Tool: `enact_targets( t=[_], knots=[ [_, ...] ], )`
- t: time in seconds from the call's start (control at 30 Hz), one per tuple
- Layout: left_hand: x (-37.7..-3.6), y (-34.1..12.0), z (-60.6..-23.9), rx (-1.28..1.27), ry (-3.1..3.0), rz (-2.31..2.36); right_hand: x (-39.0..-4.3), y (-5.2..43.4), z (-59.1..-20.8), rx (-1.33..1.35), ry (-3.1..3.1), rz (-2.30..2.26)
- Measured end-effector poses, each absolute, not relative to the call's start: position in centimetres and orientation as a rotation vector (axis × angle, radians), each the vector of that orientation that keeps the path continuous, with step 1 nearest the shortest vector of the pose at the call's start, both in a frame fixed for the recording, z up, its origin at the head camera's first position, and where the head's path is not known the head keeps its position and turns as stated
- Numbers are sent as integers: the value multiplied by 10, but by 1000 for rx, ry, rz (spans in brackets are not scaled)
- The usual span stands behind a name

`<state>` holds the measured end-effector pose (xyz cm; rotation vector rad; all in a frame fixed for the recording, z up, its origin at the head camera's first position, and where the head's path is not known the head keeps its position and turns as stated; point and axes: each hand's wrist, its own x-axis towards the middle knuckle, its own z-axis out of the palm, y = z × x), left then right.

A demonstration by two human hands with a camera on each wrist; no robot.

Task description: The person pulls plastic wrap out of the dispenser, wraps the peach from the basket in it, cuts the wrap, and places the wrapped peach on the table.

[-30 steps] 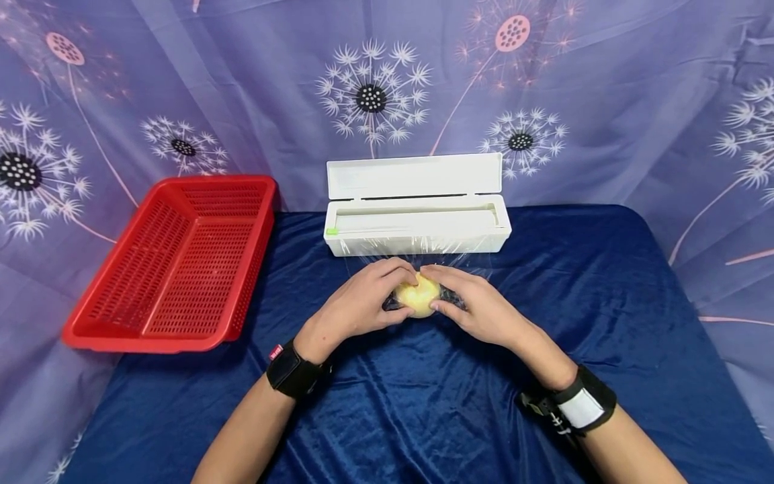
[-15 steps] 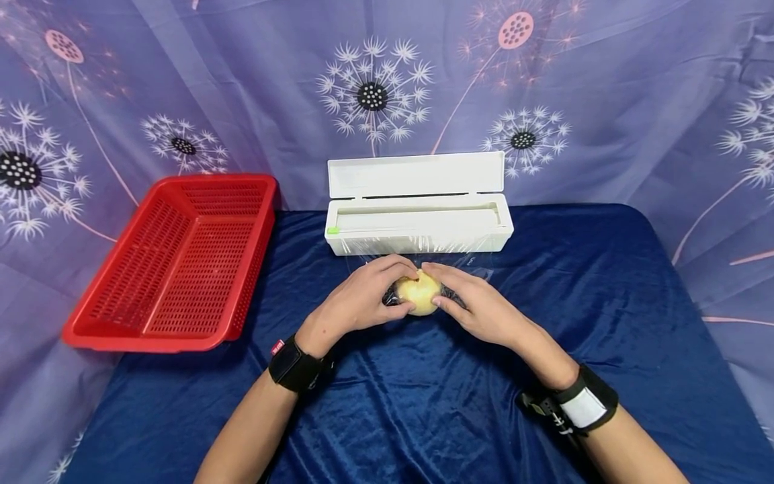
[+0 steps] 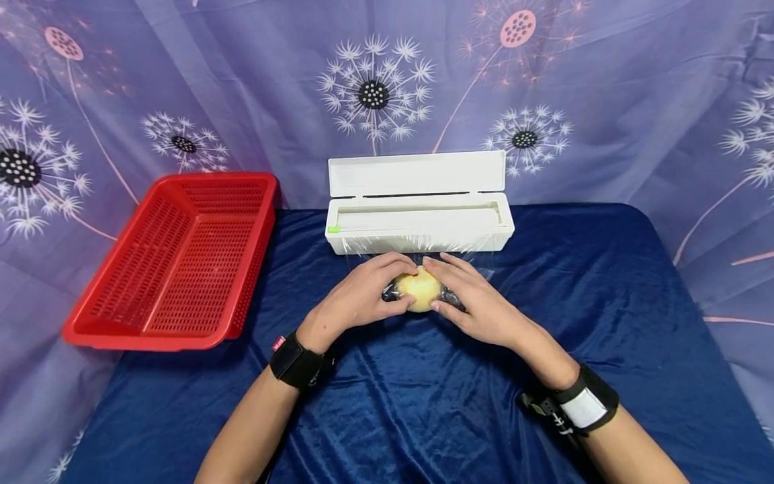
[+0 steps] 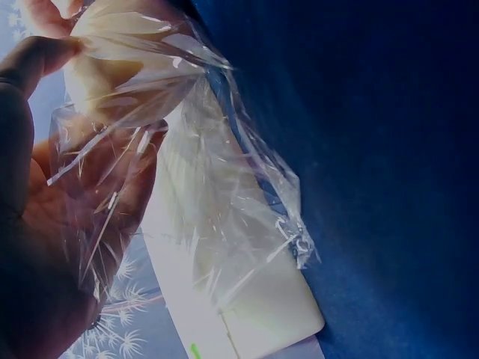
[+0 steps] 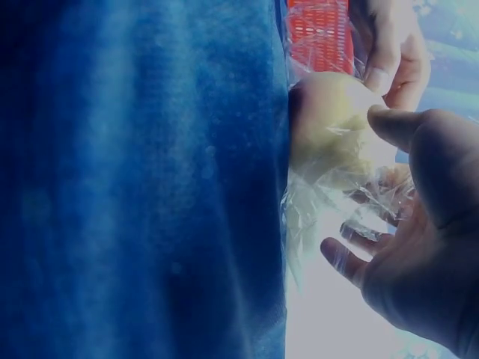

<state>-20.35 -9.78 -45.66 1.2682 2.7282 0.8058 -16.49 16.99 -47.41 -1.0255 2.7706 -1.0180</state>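
A round, pale yellow fruit (image 3: 420, 289) sits in clear cling film (image 4: 224, 187) on the blue cloth, just in front of the white cling film box (image 3: 420, 222). My left hand (image 3: 369, 292) holds the fruit from its left side, thumb at the front and fingers over the back. On the other side my right hand (image 3: 478, 302) has its thumb against the fruit and its index finger near the top, the other fingers spread behind. Crumpled film bunches at both sides of the fruit, and in the left wrist view it hangs loosely across the left palm.
The white box stands with its lid (image 3: 417, 175) raised, a green tab (image 3: 333, 229) at its left end and film stretching over its front edge. At the left is a red plastic basket (image 3: 232, 275). A patterned purple curtain (image 3: 272, 81) hangs behind the table.
The hands stay around the fruit, which has shifted very slightly away from me in the head view. My right fingers have spread apart a little over the film.
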Motion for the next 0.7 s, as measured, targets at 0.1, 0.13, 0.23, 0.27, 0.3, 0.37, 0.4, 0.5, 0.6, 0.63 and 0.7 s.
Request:
enact_targets(
  t=[0.1,0.13,0.23,0.27,0.3,0.37,0.4,0.5,0.6,0.63,0.7],
  knots=[
    [-206,-98,-458,1252,2731,808,-163,169,-472,-1047,2797,-996],
    [-207,-98,-459,1249,2730,816,-162,168,-471,-1055,2815,-984],
    [-210,-98,-461,1266,2721,848,-159,166,-468,-1094,2888,-929],
    [-211,-98,-462,1274,2720,858,-158,165,-467,-1112,2912,-910],
    [-212,-98,-462,1281,2720,864,-157,165,-466,-1133,2937,-888],
    [-214,-98,-463,1291,2722,870,-156,163,-464,-1186,2975,-852],
    [-214,-98,-463,1289,2726,870,-156,162,-463,-1216,2991,-836],
    [-214,-99,-463,1254,2731,865,-159,160,-459,-1316,3036,-793],
    [-214,-101,-463,1211,2723,871,-164,158,-455,-1410,3062,-761],
    [-214,-101,-464,1201,2718,878,-166,157,-453,-1429,3065,-749],
    [-215,-102,-464,1193,2709,900,-170,155,-450,-1443,3060,-726]
  ],
)
